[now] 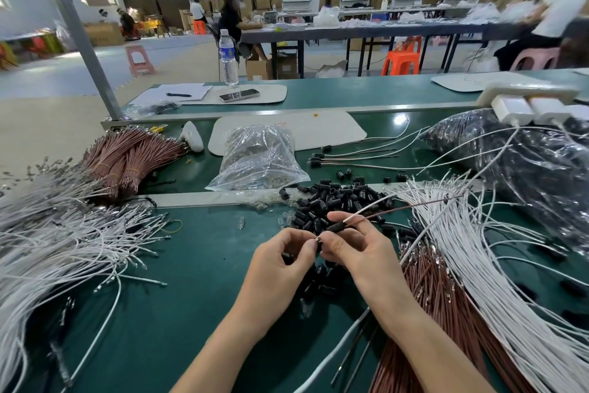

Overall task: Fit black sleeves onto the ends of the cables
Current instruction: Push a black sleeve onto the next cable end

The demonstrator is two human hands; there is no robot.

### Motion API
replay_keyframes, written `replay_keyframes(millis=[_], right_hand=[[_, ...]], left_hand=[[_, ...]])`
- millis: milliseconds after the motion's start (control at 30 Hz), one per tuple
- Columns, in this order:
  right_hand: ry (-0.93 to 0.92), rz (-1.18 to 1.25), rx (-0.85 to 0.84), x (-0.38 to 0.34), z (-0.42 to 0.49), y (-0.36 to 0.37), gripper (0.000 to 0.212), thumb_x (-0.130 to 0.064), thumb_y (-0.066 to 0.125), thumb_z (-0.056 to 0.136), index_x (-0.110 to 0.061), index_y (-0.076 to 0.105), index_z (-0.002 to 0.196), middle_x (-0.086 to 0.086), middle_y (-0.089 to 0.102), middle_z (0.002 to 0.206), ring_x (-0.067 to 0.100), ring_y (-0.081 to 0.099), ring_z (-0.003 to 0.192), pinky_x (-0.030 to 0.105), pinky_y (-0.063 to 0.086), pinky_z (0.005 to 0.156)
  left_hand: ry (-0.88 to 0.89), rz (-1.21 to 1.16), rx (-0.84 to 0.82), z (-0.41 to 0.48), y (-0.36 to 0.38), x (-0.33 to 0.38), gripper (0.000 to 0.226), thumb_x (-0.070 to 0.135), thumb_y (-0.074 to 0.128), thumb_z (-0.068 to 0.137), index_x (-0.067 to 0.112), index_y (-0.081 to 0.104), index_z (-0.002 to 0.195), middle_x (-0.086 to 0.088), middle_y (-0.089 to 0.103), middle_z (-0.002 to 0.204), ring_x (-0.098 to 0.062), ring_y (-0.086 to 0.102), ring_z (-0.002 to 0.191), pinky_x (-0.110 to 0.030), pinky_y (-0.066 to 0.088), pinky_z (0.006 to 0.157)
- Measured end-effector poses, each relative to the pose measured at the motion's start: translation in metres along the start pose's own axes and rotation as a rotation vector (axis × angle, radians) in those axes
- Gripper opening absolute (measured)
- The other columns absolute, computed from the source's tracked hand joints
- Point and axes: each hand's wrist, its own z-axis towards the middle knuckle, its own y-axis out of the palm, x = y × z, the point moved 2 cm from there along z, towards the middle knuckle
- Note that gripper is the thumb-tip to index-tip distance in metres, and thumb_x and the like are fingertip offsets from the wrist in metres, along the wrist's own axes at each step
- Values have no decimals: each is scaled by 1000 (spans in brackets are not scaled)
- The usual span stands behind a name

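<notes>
My right hand (353,244) pinches a black sleeve (338,227) with a white cable (366,210) and a brown cable (398,209) running out of it to the upper right. My left hand (285,257) pinches the metal cable tip (317,238) that sticks out of the sleeve's near end. Behind my hands lies a heap of loose black sleeves (331,201) on the green table. More sleeves (322,278) lie under my hands.
White cables (63,233) fan out at left, with brown cable bundles (127,157) behind. White and brown cables (471,281) lie at right. Several sleeved cables (350,158), a clear bag (258,160) and a dark bag (510,163) sit further back.
</notes>
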Motion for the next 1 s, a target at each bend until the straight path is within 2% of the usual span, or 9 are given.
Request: replay_keyframes(millis=[100, 233, 300, 533, 800, 867, 933, 1000], right_hand=[[11, -40, -22, -1, -1, 0, 26, -9, 75, 89, -30, 73, 105, 2, 76, 84, 15, 75, 84, 23, 59, 78], [-2, -67, -5, -3, -2, -1, 24, -7, 75, 89, -26, 73, 103, -2, 76, 83, 11, 73, 79, 19, 57, 73], [-4, -78, -9, -3, -1, -2, 24, -7, 75, 89, -27, 73, 103, -2, 75, 82, 12, 72, 77, 19, 57, 72], [-11, -107, -33, -4, -1, 0, 32, -9, 76, 88, -40, 73, 94, -5, 73, 78, 10, 72, 74, 19, 56, 71], [6, -100, -23, -8, -3, -1, 26, -13, 76, 89, -38, 73, 95, -4, 74, 80, 13, 72, 77, 18, 56, 75], [18, -62, 1, -7, -2, -3, 23, -11, 76, 89, -32, 73, 98, -4, 74, 81, 14, 72, 79, 19, 56, 75], [43, 14, 23, -8, -1, -6, 21, -7, 75, 89, -24, 73, 101, -3, 73, 81, 15, 72, 81, 21, 58, 76], [81, 107, 35, -8, 0, -10, 21, -4, 72, 90, -17, 71, 106, -2, 73, 81, 16, 72, 81, 22, 59, 76]], left_hand=[[2, -9, -14, 0, 0, 0, 11, 20, 67, 97, 28, 72, 92, 11, 74, 82, -5, 66, 75, -17, 49, 71], [13, -13, -33, 0, 1, 0, 12, 20, 67, 97, 30, 71, 90, 4, 73, 80, -19, 65, 75, -32, 52, 70], [21, -15, -35, -1, 1, 0, 12, 19, 68, 96, 29, 70, 89, 2, 72, 79, -21, 64, 75, -35, 51, 71], [37, -10, -31, -2, -1, 1, 12, 17, 68, 95, 26, 70, 87, 2, 72, 80, -19, 65, 76, -32, 51, 71], [91, 69, -10, -2, 0, 3, 13, 20, 66, 97, 31, 70, 92, 11, 72, 85, -7, 66, 81, -15, 48, 72], [106, 122, 47, 0, -4, 3, 11, 25, 62, 99, 34, 68, 95, 15, 71, 88, -6, 66, 86, -14, 47, 76], [109, 268, 172, 6, -19, -3, 10, 30, 57, 100, 32, 67, 101, 16, 69, 90, -5, 64, 90, -25, 50, 84], [76, 503, 299, 15, -38, -11, 18, 29, 52, 101, 24, 65, 111, 10, 69, 101, -11, 62, 95, -37, 47, 92]])
